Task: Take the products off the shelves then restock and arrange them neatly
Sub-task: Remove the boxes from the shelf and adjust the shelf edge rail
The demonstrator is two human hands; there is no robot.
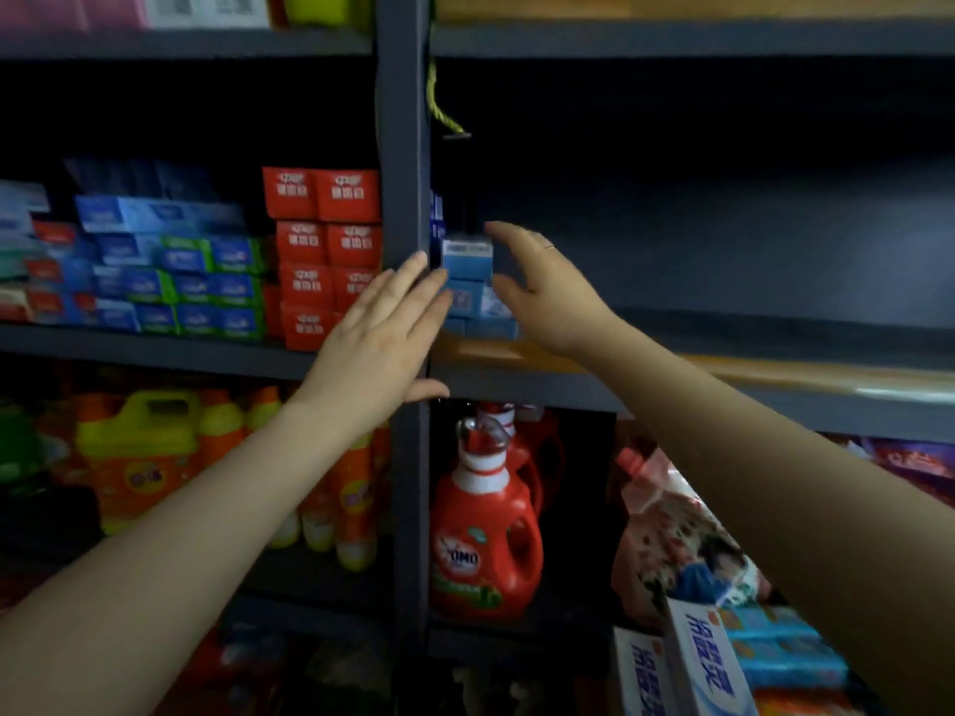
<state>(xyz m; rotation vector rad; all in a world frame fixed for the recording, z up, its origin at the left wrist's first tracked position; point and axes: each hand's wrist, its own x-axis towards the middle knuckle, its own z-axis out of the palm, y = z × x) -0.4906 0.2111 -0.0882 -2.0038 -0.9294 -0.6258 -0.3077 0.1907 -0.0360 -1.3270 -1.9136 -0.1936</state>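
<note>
Two hands up at the middle shelf [775,377] right now, both mine. My left hand [380,335] is flat with the fingers straight and together, fingertips touching the left side of the little stack of blue boxes [473,281], roughly at 9 o'clock from it, and my palm overlaps the dark upright post [403,147]. My right hand [542,286] sits at 3 o'clock of the stack, spread wide with the thumb near the front of the boxes and the fingers reaching up around the top right corner. Can't honestly tell if it's gripping yet or just cupped beside them; it looks loose to me.

That stack is tucked into the far left corner of the shelf bay, just beside the post. At 9 o'clock past the post there's the red boxes [325,250], and further left the blue and green boxes [175,271]. Down at 6 o'clock there's a red detergent jug [486,534], and orange bottles [144,457] off at 8 o'clock.
</note>
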